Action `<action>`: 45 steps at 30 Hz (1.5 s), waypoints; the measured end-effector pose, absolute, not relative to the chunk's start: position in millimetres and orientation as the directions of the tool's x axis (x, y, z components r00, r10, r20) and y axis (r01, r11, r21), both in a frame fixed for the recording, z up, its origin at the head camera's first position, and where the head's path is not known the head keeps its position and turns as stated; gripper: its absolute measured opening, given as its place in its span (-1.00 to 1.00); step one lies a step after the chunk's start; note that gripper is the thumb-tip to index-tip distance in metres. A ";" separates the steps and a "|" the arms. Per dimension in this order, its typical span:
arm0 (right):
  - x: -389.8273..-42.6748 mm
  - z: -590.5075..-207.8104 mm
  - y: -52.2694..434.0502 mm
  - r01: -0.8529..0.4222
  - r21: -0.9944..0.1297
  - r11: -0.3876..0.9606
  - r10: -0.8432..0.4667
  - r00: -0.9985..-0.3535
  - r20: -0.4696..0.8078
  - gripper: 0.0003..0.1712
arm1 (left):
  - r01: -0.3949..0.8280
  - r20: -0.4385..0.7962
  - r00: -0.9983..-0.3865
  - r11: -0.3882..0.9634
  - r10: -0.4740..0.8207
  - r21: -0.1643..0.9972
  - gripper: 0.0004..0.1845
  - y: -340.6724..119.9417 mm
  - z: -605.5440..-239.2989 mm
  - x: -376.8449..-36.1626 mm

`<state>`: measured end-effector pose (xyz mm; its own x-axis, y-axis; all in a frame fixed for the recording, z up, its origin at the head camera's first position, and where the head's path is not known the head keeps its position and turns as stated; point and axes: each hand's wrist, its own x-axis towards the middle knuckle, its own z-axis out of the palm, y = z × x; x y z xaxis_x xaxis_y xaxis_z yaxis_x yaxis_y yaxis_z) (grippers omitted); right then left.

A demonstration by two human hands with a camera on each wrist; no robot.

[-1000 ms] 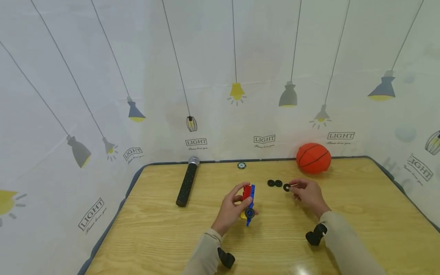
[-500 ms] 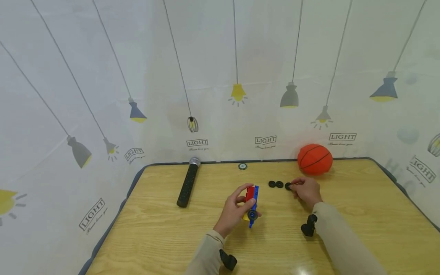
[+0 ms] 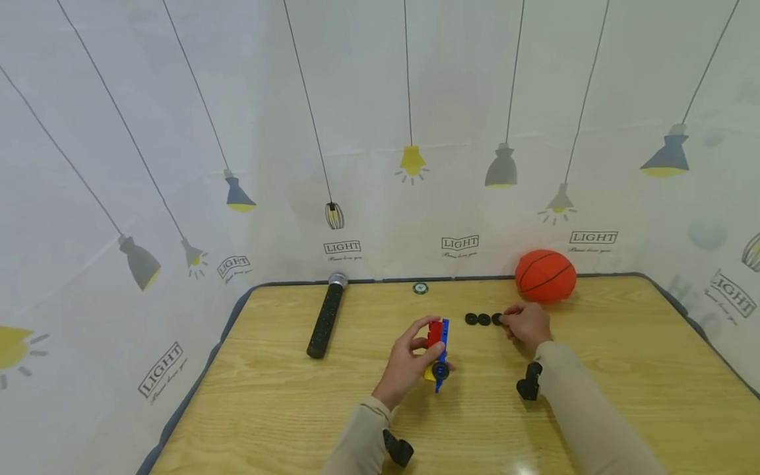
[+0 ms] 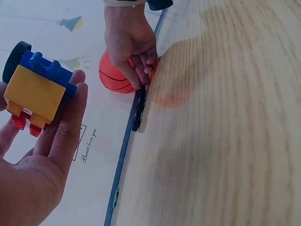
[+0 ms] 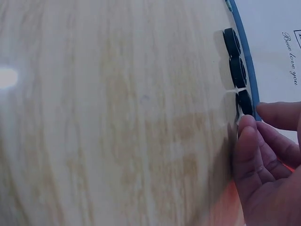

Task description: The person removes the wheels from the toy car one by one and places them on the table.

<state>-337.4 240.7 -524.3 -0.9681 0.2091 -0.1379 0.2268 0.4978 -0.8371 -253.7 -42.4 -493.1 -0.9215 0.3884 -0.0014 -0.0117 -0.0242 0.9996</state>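
The left hand [image 3: 408,363] is curled round a toy block car [image 3: 437,349] of red, blue and yellow blocks, held just above the table [image 3: 267,409]. The car's long axis runs away from the person, with one black wheel [image 3: 440,370] at its near end, facing right. In the left wrist view the yellow block sits against the fingertips with the blue one behind it.

To the right of that grip, and a little farther from the person, three loose wheels [image 3: 477,319] lie flat in a short row running left to right. The right hand [image 3: 527,324] is by far the nearer: its fingertips [image 5: 247,123] meet at the rightmost wheel [image 5: 244,102], seemingly pinching it against the table. Whether it is lifted cannot be told.
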 end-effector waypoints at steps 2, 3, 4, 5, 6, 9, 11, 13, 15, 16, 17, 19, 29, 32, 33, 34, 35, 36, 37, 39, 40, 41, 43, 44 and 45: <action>-337.6 -523.3 241.3 0.241 -0.837 0.491 0.215 -0.965 -0.152 -0.71 | -0.018 -0.003 -0.923 -0.037 0.384 0.999 -0.48 -41.2 -493.6 -254.0; -337.7 -522.8 241.2 0.253 -0.838 0.483 0.223 -0.961 -0.162 -0.70 | -0.022 -0.005 -0.925 -0.040 0.381 0.999 -0.48 -40.9 -493.6 -253.9; -337.7 -522.3 241.0 0.264 -0.840 0.475 0.229 -0.958 -0.171 -0.69 | -0.024 -0.006 -0.927 -0.043 0.375 0.999 -0.48 -40.7 -493.6 -253.9; -337.7 -521.8 240.8 0.272 -0.841 0.467 0.233 -0.956 -0.180 -0.68 | -0.029 -0.010 -0.929 -0.046 0.369 0.999 -0.49 -40.5 -493.6 -254.1; -337.8 -521.4 240.5 0.279 -0.842 0.462 0.237 -0.954 -0.186 -0.66 | -0.036 -0.013 -0.930 -0.055 0.368 0.998 -0.49 -40.6 -493.7 -254.1; -337.1 -519.4 239.8 0.285 -0.846 0.451 0.247 -0.950 -0.189 -0.63 | -0.029 -0.008 -0.939 -0.056 0.344 0.998 -0.51 -41.3 -493.9 -254.8; -334.5 -516.2 239.5 0.271 -0.847 0.458 0.247 -0.954 -0.171 -0.61 | -0.022 0.002 -0.945 -0.067 0.327 0.997 -0.51 -41.6 -494.6 -255.6; -330.0 -510.8 238.7 0.240 -0.847 0.475 0.234 -0.962 -0.141 -0.61 | -0.014 0.012 -0.951 -0.082 0.309 0.997 -0.51 -41.7 -495.0 -256.4; -324.3 -503.8 236.6 0.193 -0.847 0.496 0.207 -0.973 -0.100 -0.59 | -0.007 0.018 -0.958 -0.085 0.285 0.996 -0.50 -41.7 -495.8 -257.2; -320.7 -499.5 234.9 0.171 -0.848 0.502 0.186 -0.979 -0.087 -0.58 | -0.009 0.015 -0.962 -0.087 0.274 0.996 -0.50 -41.9 -495.7 -257.5; -317.5 -495.7 232.8 0.150 -0.847 0.509 0.166 -0.983 -0.074 -0.59 | -0.010 0.012 -0.965 -0.084 0.263 0.996 -0.50 -41.9 -495.8 -258.0; -311.7 -488.3 227.3 0.101 -0.850 0.518 0.120 -0.992 -0.044 -0.59 | -0.011 0.010 -0.969 -0.084 0.246 0.996 -0.50 -42.0 -496.1 -259.1; -285.2 -470.5 202.2 -0.143 -0.879 0.455 -0.129 -0.987 0.094 -0.69 | -0.024 -0.006 -0.973 -0.075 0.232 0.997 -0.52 -41.4 -498.6 -261.0; -277.1 -468.7 197.5 -0.215 -0.875 0.433 -0.219 -0.967 0.130 -0.69 | -0.014 0.004 -0.973 -0.077 0.230 0.997 -0.52 -40.1 -499.2 -261.4; -274.6 -468.1 195.8 -0.237 -0.875 0.423 -0.247 -0.959 0.140 -0.68 | -0.014 0.005 -0.973 -0.080 0.231 0.997 -0.53 -39.7 -499.4 -261.7; -272.2 -467.6 193.9 -0.254 -0.874 0.415 -0.270 -0.951 0.148 -0.68 | -0.011 0.009 -0.973 -0.083 0.232 0.996 -0.53 -39.2 -499.5 -261.9; -270.1 -467.1 192.3 -0.274 -0.872 0.407 -0.292 -0.943 0.160 -0.67 | -0.007 0.013 -0.972 -0.084 0.234 0.996 -0.52 -38.6 -499.5 -262.2; -268.0 -466.8 190.6 -0.293 -0.868 0.400 -0.309 -0.935 0.173 -0.67 | -0.007 0.014 -0.972 -0.087 0.236 0.996 -0.52 -38.1 -499.5 -262.4; -266.1 -466.8 188.9 -0.309 -0.866 0.394 -0.325 -0.928 0.183 -0.67 | -0.005 0.016 -0.971 -0.089 0.238 0.996 -0.52 -37.6 -499.4 -262.6; -262.8 -467.8 185.8 -0.338 -0.862 0.377 -0.354 -0.913 0.203 -0.69 | 0.001 0.023 -0.971 -0.090 0.240 0.996 -0.52 -37.0 -499.4 -263.0; -261.3 -468.7 184.3 -0.352 -0.860 0.370 -0.365 -0.906 0.214 -0.70 | 0.005 0.027 -0.970 -0.092 0.240 0.996 -0.52 -36.7 -499.4 -263.0; -259.6 -470.0 183.1 -0.367 -0.857 0.362 -0.375 -0.899 0.226 -0.71 | 0.007 0.029 -0.970 -0.091 0.241 0.996 -0.52 -36.5 -499.6 -263.1; -256.4 -473.0 180.9 -0.387 -0.855 0.346 -0.394 -0.887 0.243 -0.73 | 0.009 0.030 -0.970 -0.087 0.240 0.996 -0.52 -36.2 -500.4 -262.9; -254.7 -474.2 180.0 -0.394 -0.854 0.340 -0.402 -0.882 0.247 -0.74 | 0.008 0.029 -0.970 -0.088 0.241 0.996 -0.52 -35.9 -500.8 -262.7; -253.1 -475.8 179.1 -0.403 -0.852 0.334 -0.410 -0.876 0.254 -0.73 | 0.007 0.029 -0.969 -0.091 0.244 0.996 -0.52 -35.7 -501.4 -262.6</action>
<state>-253.1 179.1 -475.8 -0.8762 -0.4098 0.2537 -0.4030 0.3342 -0.8520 -262.6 -35.7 -501.4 -0.9693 0.2441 0.0290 0.0069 -0.0909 0.9958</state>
